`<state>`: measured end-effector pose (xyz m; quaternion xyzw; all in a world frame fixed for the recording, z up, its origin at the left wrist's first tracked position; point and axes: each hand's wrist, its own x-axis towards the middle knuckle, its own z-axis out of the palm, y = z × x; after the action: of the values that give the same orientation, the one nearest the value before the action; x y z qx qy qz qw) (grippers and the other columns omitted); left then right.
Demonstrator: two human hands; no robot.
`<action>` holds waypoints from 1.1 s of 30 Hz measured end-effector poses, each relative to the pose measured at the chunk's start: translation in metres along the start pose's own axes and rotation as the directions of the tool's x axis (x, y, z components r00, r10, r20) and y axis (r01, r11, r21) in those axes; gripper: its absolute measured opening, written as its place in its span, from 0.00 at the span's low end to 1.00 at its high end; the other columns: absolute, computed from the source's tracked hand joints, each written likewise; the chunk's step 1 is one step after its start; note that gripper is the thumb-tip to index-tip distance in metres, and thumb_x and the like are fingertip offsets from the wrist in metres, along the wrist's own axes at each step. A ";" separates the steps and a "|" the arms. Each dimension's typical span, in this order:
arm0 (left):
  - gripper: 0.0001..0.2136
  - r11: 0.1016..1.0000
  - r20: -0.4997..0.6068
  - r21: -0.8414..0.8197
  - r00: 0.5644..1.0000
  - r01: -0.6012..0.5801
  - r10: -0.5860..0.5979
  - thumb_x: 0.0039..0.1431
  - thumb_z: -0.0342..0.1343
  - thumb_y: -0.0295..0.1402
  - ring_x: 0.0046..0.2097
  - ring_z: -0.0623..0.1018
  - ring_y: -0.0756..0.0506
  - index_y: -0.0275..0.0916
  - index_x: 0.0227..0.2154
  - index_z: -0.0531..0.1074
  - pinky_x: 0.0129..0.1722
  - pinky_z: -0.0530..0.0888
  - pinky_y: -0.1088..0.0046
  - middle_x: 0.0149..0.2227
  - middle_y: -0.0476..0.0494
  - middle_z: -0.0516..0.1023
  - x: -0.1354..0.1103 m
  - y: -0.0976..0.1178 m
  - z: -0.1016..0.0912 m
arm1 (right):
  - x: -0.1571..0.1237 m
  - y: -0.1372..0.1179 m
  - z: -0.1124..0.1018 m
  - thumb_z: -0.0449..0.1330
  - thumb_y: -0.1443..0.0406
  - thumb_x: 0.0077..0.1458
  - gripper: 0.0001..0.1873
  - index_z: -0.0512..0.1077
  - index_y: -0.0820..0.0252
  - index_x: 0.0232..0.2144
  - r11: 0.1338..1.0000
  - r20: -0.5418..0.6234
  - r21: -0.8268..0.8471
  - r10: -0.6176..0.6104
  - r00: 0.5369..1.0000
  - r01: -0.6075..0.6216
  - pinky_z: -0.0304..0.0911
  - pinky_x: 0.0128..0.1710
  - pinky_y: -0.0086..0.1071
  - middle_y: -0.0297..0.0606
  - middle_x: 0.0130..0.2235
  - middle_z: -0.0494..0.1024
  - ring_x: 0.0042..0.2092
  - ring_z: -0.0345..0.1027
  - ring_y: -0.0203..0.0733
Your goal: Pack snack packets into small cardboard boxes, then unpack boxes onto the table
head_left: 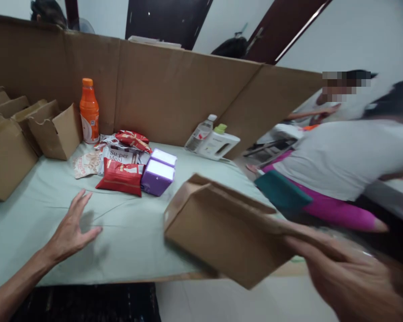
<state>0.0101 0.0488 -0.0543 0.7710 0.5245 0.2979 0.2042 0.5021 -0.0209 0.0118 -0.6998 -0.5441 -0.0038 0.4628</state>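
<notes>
My right hand (345, 264) grips the upper edge of a brown paper bag (225, 228), which lies tilted over the front right of the table. Motion blurs that hand and the near end of the bag. Over the left part of the table my left hand (70, 230) is empty, its thumb and fingers apart. Beyond it lie a red snack packet (121, 176), a white Su-per Meal pouch (121, 155), another red packet (132, 140) and a patterned paper packet (87, 164). A purple-and-white tissue pack (159, 172) sits beside the front red packet.
Several open paper bags (58, 132) stand at the left, next to an orange bottle (89, 112). A clear bottle (200, 134) and a white jug with a green cap (218, 144) lean near the cardboard wall (171, 89). People are at the right, one in a white shirt (339, 156).
</notes>
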 end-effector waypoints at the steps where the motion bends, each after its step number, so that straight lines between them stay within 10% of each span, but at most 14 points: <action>1: 0.42 0.997 0.052 -0.026 0.996 -0.067 0.068 0.61 0.62 0.42 0.74 0.55 0.28 0.48 0.73 0.48 0.68 0.63 0.42 0.75 0.32 0.49 -0.002 0.010 0.004 | -0.017 -0.016 -0.001 0.65 0.45 0.49 0.06 0.82 0.27 0.26 0.995 0.059 0.096 -0.021 0.998 0.015 0.76 0.44 0.59 0.42 0.35 0.86 0.41 0.81 0.67; 9: 0.68 0.941 0.414 -0.323 0.879 -0.100 0.236 0.44 0.74 0.56 0.75 0.46 0.23 0.52 0.74 0.27 0.70 0.51 0.34 0.77 0.31 0.35 -0.029 0.038 0.002 | -0.068 -0.090 0.050 0.62 0.61 0.62 0.12 0.82 0.35 0.44 0.745 0.194 0.630 -0.421 0.886 0.217 0.74 0.47 0.62 0.35 0.36 0.87 0.39 0.83 0.57; 17: 0.68 0.820 0.340 -0.543 0.940 0.183 0.015 0.43 0.65 0.68 0.75 0.41 0.21 0.54 0.73 0.21 0.70 0.47 0.32 0.77 0.35 0.28 -0.075 0.030 -0.012 | -0.080 -0.118 0.093 0.58 0.67 0.64 0.17 0.79 0.39 0.49 0.700 0.072 0.623 -0.496 0.865 0.349 0.74 0.42 0.58 0.36 0.40 0.86 0.42 0.82 0.55; 23: 0.65 0.792 0.149 -0.610 0.980 -0.013 0.131 0.46 0.70 0.61 0.75 0.43 0.22 0.56 0.74 0.27 0.72 0.47 0.38 0.78 0.45 0.34 -0.045 0.023 -0.020 | -0.065 -0.138 0.105 0.59 0.68 0.64 0.17 0.78 0.51 0.53 0.541 -0.229 0.594 -0.596 0.770 0.595 0.74 0.41 0.50 0.39 0.40 0.86 0.43 0.81 0.51; 26: 0.64 0.856 0.122 -0.516 0.986 -0.037 0.117 0.48 0.70 0.59 0.75 0.42 0.22 0.57 0.74 0.26 0.72 0.47 0.38 0.78 0.46 0.32 -0.040 0.003 -0.031 | -0.063 -0.143 0.099 0.58 0.66 0.66 0.16 0.77 0.53 0.53 0.541 0.021 0.646 -0.717 0.696 0.538 0.74 0.43 0.47 0.40 0.41 0.86 0.46 0.80 0.49; 30: 0.64 0.927 0.160 -0.375 0.985 0.003 0.061 0.50 0.71 0.54 0.74 0.42 0.20 0.59 0.73 0.24 0.70 0.48 0.32 0.78 0.40 0.32 -0.041 -0.023 -0.035 | -0.056 -0.142 0.084 0.52 0.45 0.68 0.26 0.75 0.54 0.54 0.596 0.415 0.711 -0.784 0.462 0.373 0.74 0.52 0.49 0.44 0.50 0.83 0.54 0.78 0.51; 33: 0.61 0.901 0.181 -0.433 0.980 0.009 0.078 0.53 0.67 0.58 0.75 0.43 0.21 0.56 0.73 0.23 0.69 0.49 0.31 0.77 0.35 0.34 -0.039 -0.026 -0.030 | -0.041 -0.151 0.081 0.48 0.53 0.73 0.20 0.74 0.51 0.55 0.666 0.451 0.675 -0.714 0.536 0.319 0.74 0.53 0.44 0.41 0.51 0.83 0.54 0.77 0.46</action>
<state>-0.0382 0.0219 -0.0580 0.7409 0.4093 0.3339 0.4148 0.3297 -0.0021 0.0416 -0.2933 -0.8425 0.2576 0.3712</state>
